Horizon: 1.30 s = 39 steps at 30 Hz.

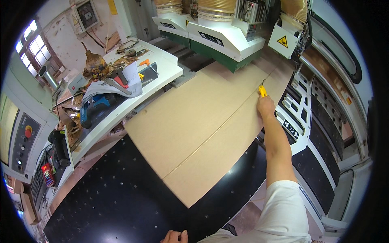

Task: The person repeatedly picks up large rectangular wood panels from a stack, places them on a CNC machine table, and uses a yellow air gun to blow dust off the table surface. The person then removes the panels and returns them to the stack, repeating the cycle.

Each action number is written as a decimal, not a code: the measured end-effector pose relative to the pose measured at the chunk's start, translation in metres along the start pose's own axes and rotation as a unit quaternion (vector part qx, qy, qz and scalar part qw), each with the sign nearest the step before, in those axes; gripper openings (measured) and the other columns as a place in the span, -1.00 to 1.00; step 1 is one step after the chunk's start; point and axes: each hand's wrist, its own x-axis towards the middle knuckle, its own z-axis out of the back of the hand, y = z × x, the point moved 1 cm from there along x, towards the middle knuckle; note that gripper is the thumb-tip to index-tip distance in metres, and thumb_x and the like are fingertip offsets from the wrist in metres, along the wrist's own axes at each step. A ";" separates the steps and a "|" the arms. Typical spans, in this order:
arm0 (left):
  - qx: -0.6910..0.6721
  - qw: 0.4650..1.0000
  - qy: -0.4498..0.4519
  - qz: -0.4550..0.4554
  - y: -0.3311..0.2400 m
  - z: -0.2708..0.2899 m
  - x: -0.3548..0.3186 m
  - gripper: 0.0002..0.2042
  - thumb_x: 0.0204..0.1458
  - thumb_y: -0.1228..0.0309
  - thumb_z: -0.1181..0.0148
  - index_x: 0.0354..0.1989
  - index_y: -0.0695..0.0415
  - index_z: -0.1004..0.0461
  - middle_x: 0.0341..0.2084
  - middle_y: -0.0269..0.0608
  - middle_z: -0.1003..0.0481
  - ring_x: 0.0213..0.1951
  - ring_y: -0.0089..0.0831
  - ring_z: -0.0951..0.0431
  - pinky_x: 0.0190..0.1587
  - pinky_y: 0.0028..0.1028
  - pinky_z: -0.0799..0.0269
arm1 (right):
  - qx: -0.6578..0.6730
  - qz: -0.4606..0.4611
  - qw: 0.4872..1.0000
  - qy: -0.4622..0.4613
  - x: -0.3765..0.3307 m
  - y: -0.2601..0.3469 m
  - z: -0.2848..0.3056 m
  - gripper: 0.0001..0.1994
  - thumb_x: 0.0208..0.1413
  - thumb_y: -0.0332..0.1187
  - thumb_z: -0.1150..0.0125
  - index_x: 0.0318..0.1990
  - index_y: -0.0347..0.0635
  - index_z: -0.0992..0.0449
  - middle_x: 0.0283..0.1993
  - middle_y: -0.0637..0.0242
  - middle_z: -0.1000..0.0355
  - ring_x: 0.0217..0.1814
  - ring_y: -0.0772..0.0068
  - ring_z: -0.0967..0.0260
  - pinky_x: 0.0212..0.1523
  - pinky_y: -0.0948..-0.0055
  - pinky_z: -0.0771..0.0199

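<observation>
Cutting looks to be at its far end: a thin straight seam (210,135) runs the length of the brown board (194,121), from its near edge close to the body up to the yellow-handled knife (262,90), which sits near the far edge just short of the green-and-white machine head (221,40). As a judgement, the line is scored or cut along nearly all its length and only the last short bit beyond the blade remains; whether the two parts are fully separated cannot be told from this view. The right hand (266,106) is closed around the knife handle, arm stretched out almost straight and far forward, forearm lying over the board's right edge above the white machine rail (298,133). The left hand (175,236) rests low and close to the body, fingers curled, at the near rim of the black perforated worktop (117,194); only its knuckles show, so whether it grips anything I cannot tell. Off to the left hand's far side lies a cluttered side bench (162,69) with tools.
</observation>
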 end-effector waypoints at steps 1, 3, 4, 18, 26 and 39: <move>0.001 1.000 0.000 0.001 -0.001 0.000 0.000 -0.78 0.03 0.42 -0.33 -0.55 0.10 -0.40 -0.60 -0.16 -0.42 -0.58 -0.10 -0.46 -0.52 -0.24 -0.40 | -0.002 0.004 1.000 0.004 0.002 -0.002 -0.002 -0.47 0.29 -0.01 0.06 0.02 -0.43 -0.42 -0.02 -0.21 -0.47 0.12 -0.11 -0.41 0.08 0.12 -0.48; 0.003 1.000 0.005 0.002 -0.001 0.001 0.000 -0.78 0.04 0.40 -0.33 -0.55 0.10 -0.40 -0.60 -0.15 -0.42 -0.57 -0.10 -0.46 -0.52 -0.24 -0.40 | -0.019 0.018 1.000 0.008 0.005 -0.004 -0.006 -0.47 0.29 -0.01 0.05 0.02 -0.43 -0.42 -0.01 -0.22 -0.46 0.12 -0.12 -0.41 0.09 0.12 -0.48; 0.005 1.000 0.009 0.004 -0.001 0.001 0.001 -0.78 0.04 0.40 -0.33 -0.55 0.10 -0.40 -0.60 -0.15 -0.43 -0.57 -0.10 -0.46 -0.52 -0.24 -0.40 | -0.026 0.015 1.000 0.011 0.007 -0.004 -0.008 -0.47 0.29 0.00 0.05 0.03 -0.42 -0.41 -0.02 -0.23 -0.46 0.12 -0.12 -0.41 0.09 0.12 -0.48; 0.023 0.998 0.031 0.043 0.007 0.002 -0.004 -0.77 0.07 0.34 -0.30 -0.55 0.10 -0.41 -0.58 -0.11 -0.45 -0.55 -0.04 -0.48 -0.50 -0.18 -0.41 | -0.033 0.006 0.999 0.010 0.009 -0.008 -0.015 -0.43 0.30 0.03 0.08 0.06 -0.43 -0.36 -0.02 -0.29 -0.44 0.09 -0.16 -0.43 0.07 0.11 -0.50; 0.009 0.997 0.041 0.066 0.009 -0.001 -0.003 -0.76 0.08 0.30 -0.28 -0.53 0.11 -0.42 -0.56 -0.09 -0.46 -0.51 -0.02 -0.50 -0.45 -0.14 -0.43 | -0.039 0.023 0.999 0.014 0.006 -0.010 -0.009 -0.44 0.30 0.02 0.08 0.05 -0.45 -0.36 -0.02 -0.26 -0.45 0.08 -0.16 -0.43 0.06 0.10 -0.50; 0.008 0.998 0.032 0.053 0.009 -0.004 -0.002 -0.78 0.06 0.33 -0.30 -0.54 0.10 -0.43 -0.56 -0.09 -0.47 -0.52 -0.02 -0.50 -0.47 -0.17 -0.43 | -0.033 0.007 0.999 0.017 0.008 -0.008 -0.012 -0.42 0.30 0.04 0.10 0.07 -0.44 -0.35 0.01 -0.25 -0.45 0.12 -0.14 -0.41 0.09 0.11 -0.48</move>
